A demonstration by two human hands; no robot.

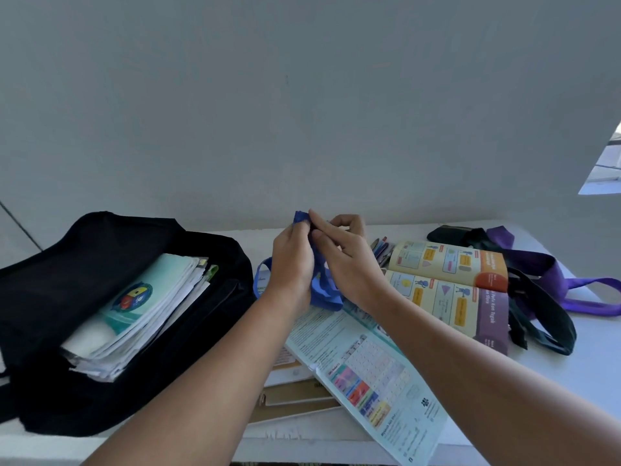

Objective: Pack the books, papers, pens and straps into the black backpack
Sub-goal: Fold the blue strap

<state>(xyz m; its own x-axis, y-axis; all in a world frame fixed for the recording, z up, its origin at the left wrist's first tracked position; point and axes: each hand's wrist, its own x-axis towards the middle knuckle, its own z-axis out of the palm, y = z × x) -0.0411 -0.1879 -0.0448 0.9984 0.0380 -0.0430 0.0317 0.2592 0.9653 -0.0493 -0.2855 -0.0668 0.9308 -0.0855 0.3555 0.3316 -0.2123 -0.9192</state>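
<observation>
The black backpack lies open at the left of the white table, with a stack of books and papers inside it. Above the table's middle, my left hand and my right hand both pinch a blue strap, whose loops hang down between them. An open yellow book lies to the right. Below my hands a pale teal sheet with coloured charts rests on tan folders. Dark green and purple straps lie at the far right.
The table stands against a plain grey wall. Several pens or small items lie behind the yellow book. A dark pouch sits at the back right. A bright window opening shows at the right edge.
</observation>
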